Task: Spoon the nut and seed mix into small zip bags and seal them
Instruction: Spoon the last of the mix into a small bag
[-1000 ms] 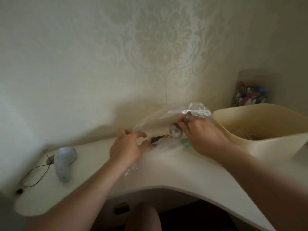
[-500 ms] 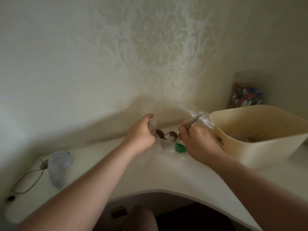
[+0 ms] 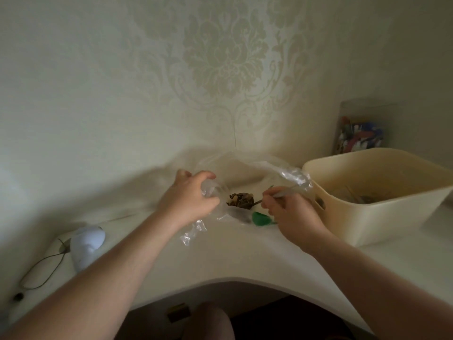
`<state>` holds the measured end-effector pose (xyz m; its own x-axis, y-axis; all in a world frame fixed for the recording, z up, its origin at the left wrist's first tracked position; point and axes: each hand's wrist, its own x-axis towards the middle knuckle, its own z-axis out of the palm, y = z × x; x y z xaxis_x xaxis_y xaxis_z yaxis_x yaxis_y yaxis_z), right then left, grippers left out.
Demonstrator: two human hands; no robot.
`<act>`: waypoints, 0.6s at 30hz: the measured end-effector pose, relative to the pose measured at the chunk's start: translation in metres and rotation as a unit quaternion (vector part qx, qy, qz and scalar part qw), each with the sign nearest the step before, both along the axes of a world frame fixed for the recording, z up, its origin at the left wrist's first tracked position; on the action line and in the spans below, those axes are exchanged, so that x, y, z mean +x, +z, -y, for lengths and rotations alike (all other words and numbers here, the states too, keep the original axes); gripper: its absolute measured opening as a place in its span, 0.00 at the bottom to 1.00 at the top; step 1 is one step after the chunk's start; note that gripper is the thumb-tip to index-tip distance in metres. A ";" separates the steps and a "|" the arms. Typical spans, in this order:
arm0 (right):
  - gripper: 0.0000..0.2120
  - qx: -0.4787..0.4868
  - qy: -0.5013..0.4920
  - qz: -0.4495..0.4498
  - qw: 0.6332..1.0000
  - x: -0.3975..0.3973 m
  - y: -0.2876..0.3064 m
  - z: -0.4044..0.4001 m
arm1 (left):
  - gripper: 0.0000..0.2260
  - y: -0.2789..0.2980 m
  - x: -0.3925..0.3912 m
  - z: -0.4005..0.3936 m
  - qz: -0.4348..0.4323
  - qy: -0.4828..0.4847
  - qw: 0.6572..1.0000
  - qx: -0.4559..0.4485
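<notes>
Nut mix (image 3: 241,199) on spoon (image 3: 279,194) in curled right hand (image 3: 291,212).

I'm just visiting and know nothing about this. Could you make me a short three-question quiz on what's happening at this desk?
1. True or false: the spoon is heaped with nut and seed mix.
2. Which hand grips the spoon's handle: A left hand, B right hand?
3. Fill in: the left hand's fingers hold a clear ____.

Key: 1 true. 2 B. 3 zip bag.
</notes>
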<state>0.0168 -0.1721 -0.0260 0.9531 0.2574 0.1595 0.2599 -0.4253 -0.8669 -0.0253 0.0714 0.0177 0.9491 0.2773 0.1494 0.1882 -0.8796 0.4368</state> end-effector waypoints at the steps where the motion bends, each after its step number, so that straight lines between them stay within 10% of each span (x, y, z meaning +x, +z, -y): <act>1: 0.04 0.006 0.011 0.000 1.000 -0.001 -0.001 0.004 | 0.24 0.007 -0.006 0.001 0.025 0.006 0.999 0.032; 4: 0.08 -0.062 0.092 0.043 0.993 -0.002 -0.011 0.017 | 0.18 0.032 -0.022 0.011 0.140 -0.010 0.989 0.050; 10: 0.26 -0.280 0.185 0.142 0.931 -0.001 -0.028 0.031 | 0.25 0.050 -0.035 0.058 0.148 -0.179 0.925 -0.301; 18: 0.22 -0.219 0.120 0.078 0.965 -0.004 -0.006 0.042 | 0.31 0.005 -0.014 0.060 0.092 -0.116 0.881 -0.449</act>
<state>0.0132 -0.2138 -0.0325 0.8311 0.5425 0.1224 0.5091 -0.6537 -0.5599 -0.0395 0.0116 0.0227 0.9785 0.1636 0.1256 -0.0976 -0.1696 0.9807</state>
